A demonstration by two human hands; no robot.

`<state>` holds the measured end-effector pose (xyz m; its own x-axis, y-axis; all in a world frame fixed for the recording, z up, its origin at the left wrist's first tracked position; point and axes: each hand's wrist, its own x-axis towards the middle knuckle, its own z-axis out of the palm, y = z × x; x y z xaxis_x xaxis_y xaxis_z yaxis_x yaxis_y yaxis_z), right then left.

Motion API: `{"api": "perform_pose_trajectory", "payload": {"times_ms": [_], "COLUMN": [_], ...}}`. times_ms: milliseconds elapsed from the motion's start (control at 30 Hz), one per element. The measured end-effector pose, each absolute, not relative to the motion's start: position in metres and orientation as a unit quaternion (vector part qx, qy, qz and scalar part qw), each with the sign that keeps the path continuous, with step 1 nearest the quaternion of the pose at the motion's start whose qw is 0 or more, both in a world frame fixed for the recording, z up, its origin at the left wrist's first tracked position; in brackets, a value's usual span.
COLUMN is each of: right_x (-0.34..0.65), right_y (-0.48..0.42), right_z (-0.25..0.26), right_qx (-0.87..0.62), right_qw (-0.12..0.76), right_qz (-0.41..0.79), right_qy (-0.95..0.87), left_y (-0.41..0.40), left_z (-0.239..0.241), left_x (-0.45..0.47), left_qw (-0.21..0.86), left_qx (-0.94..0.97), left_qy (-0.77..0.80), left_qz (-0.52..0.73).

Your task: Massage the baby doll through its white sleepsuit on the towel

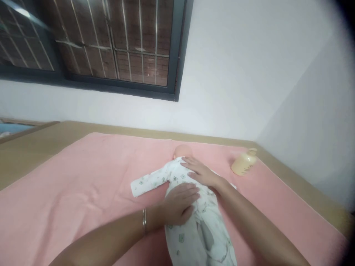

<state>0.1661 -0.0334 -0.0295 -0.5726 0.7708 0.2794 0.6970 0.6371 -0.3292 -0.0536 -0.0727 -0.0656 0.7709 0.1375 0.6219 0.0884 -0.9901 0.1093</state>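
Note:
A baby doll (175,173) in a white one-piece suit with small green prints lies stretched out on a pink blanket (83,177). Its bald head (183,150) points away from me, and no face shows; one sleeve reaches out to the left. My left hand (180,203) lies flat across the middle of the doll's body, a silver bangle on the wrist. Higher up, near the shoulder, my right hand (201,171) rests flat with its fingers stretched out. Both hands touch the cloth and grip nothing. My right hand and forearm hide most of the other sleeve.
A cream pump bottle (244,162) stands tilted in the picture on the blanket's right side. The blanket covers a tan surface (24,155) that runs up to a white wall (227,74). Above is a dark-framed window (177,66) with metal bars.

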Motion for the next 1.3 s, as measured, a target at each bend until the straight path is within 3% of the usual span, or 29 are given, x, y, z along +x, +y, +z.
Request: {"api": "perform_pose_trajectory", "payload": {"times_ms": [233,467,667,900,1067,1200,1300], "right_x": [0.182,0.134,0.136,0.162,0.149,0.138,0.135], "right_y": [-0.092,-0.069,-0.062,-0.078,-0.070,-0.054,-0.038], "right_z": [-0.039,-0.007,-0.010,-0.021,-0.022,-0.027,-0.020], "right_qx": [-0.432,-0.407,-0.484,-0.646,-0.659,-0.678,-0.724], "right_qw": [0.221,0.140,0.214,0.318,0.264,0.209,0.149], "right_qz": [0.130,0.133,0.121,0.101,0.055,0.018,0.075], "right_qy": [-0.865,-0.893,-0.840,-0.686,-0.702,-0.704,-0.670], "left_y": [-0.072,-0.071,-0.078,-0.029,0.007,0.007,-0.001], "left_z": [-0.062,-0.058,-0.047,-0.010,0.000,-0.011,-0.016], "left_x": [-0.050,-0.042,-0.043,-0.019,0.004,0.007,0.004], "left_qw": [0.062,0.087,0.038,-0.001,0.062,0.075,0.064], "left_qx": [0.945,0.944,0.961,0.856,0.786,0.792,0.799], "left_qy": [0.055,0.048,0.083,0.444,0.586,0.583,0.575], "left_qz": [0.318,0.315,0.261,0.265,0.186,0.167,0.161]}}
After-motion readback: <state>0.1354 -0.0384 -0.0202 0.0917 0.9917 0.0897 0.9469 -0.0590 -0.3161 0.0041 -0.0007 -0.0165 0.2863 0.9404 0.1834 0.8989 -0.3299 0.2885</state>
